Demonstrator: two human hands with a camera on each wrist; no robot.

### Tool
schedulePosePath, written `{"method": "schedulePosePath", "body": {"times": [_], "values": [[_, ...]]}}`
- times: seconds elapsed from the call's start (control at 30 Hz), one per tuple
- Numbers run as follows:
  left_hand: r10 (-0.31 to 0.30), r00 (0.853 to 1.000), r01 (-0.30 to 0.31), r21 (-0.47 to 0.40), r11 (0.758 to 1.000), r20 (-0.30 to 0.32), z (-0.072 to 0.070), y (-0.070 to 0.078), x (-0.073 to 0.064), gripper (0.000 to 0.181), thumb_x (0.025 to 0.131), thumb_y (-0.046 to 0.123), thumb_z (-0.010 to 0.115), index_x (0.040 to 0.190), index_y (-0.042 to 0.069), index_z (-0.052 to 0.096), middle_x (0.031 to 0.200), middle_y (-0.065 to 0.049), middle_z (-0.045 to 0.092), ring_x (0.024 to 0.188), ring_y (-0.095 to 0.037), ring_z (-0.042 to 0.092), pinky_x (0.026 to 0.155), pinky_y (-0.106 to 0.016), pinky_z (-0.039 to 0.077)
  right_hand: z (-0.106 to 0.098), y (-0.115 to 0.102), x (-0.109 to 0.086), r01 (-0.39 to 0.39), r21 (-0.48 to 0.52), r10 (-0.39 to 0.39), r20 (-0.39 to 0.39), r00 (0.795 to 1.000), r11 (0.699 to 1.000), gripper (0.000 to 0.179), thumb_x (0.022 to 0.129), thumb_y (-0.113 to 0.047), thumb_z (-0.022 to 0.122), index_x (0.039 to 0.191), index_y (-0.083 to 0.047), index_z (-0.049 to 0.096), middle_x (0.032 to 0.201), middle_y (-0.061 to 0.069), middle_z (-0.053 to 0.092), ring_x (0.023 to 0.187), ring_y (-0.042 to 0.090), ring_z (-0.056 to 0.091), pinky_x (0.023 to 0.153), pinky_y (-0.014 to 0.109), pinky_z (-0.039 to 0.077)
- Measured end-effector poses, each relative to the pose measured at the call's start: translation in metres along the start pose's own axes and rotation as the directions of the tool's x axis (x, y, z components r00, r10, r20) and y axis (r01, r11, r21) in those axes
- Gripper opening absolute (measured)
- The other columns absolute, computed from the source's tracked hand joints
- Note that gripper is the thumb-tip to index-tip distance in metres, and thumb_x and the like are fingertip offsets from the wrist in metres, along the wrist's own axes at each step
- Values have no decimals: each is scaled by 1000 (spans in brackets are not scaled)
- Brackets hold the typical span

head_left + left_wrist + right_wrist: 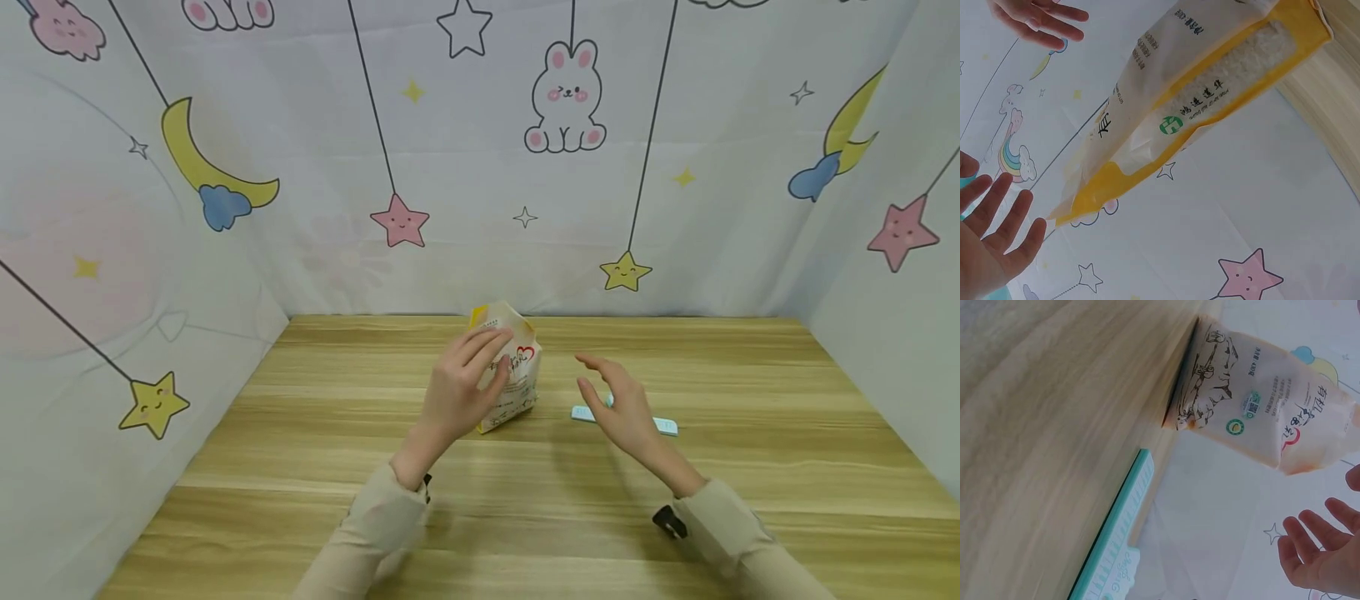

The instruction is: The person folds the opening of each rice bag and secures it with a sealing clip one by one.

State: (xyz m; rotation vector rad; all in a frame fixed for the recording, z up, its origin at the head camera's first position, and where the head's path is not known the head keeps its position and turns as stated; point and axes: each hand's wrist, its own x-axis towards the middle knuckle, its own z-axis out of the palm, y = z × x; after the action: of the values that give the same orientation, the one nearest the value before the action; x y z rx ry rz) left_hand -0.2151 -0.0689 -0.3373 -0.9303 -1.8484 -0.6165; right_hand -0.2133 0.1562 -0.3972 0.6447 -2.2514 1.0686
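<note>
A paper bag of rice [516,379] with yellow edges stands upright on the table, and white grains show through its side window in the left wrist view. My left hand [467,379] is raised at the bag's near left side, fingers extended, covering part of its front. In the left wrist view its fingers [1007,219] are spread close to the bag's top corner; whether they touch it I cannot tell. My right hand [622,408] hovers right of the bag, fingers loosely bent and holding nothing. Partly hidden behind it lies a flat teal-and-white strip [1113,534] with a small tab.
The wooden table [315,467] ends at a white cloth backdrop [480,258] printed with stars, moons and a rabbit. Cloth also hangs at both sides. A dark strap buckle [670,522] sits at the right sleeve.
</note>
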Motion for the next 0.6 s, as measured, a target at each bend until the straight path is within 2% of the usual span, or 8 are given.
{"method": "schedulePosePath", "body": {"times": [0.13, 0.33, 0.6], "values": [[25, 999, -25, 33, 999, -25, -1, -3, 4, 23, 79, 5, 57, 101, 0, 64, 92, -11, 67, 92, -27, 60, 83, -34, 48, 1, 2, 4, 22, -12, -22, -20, 1000, 1000, 32, 82, -3, 59, 113, -1, 57, 108, 16, 62, 99, 30, 57, 79, 47, 47], [45, 998, -43, 49, 998, -45, 0, -8, 9, 22, 77, 5, 58, 98, 1, 65, 91, -11, 67, 94, -28, 59, 85, -36, 47, 2, 3, 10, 19, 10, -19, -16, 1000, 1000, 30, 84, -6, 57, 113, -3, 57, 110, 14, 61, 101, 28, 56, 80, 46, 47], [30, 1000, -30, 62, 998, 4, -3, -9, 18, 25, 76, 4, 59, 101, 2, 64, 97, -11, 65, 99, -29, 55, 89, -39, 43, 4, 5, 17, 8, 36, -7, -12, 1000, 999, 27, 86, -9, 55, 112, -3, 58, 109, 13, 60, 103, 28, 54, 83, 46, 45]]}}
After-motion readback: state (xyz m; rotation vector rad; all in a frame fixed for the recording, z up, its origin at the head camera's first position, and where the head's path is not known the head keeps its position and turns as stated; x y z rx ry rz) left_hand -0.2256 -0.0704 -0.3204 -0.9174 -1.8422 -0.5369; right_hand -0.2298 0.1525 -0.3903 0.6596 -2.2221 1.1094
